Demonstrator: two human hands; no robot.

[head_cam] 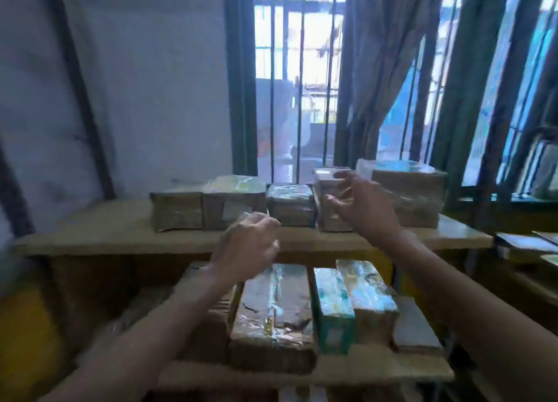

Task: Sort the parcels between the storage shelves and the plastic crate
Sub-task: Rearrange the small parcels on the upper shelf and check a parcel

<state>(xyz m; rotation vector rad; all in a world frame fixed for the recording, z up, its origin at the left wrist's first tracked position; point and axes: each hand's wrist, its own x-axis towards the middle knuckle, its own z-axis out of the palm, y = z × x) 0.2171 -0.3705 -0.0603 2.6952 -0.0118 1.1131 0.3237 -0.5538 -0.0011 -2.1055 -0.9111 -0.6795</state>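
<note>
Several brown taped parcels stand in a row on the top shelf (90,238). My right hand (359,202) reaches up in front of a tall parcel (324,190) in that row, fingers spread and loosely curled, holding nothing. To its right sits a large plastic-wrapped parcel (419,196), to its left a small parcel (290,203). My left hand (250,241) hovers below the shelf edge, fingers loosely curled, empty as far as the blur shows. On the lower shelf (332,368) lie a wide brown parcel (271,320), a green box (332,308) and another taped parcel (368,293).
A barred window (299,78) with a curtain (380,69) rises behind the top shelf. A white wall (145,84) with a dark leaning bar is at the left. Stacked flat items (525,244) lie at the right edge. Something yellow (24,326) shows low on the left.
</note>
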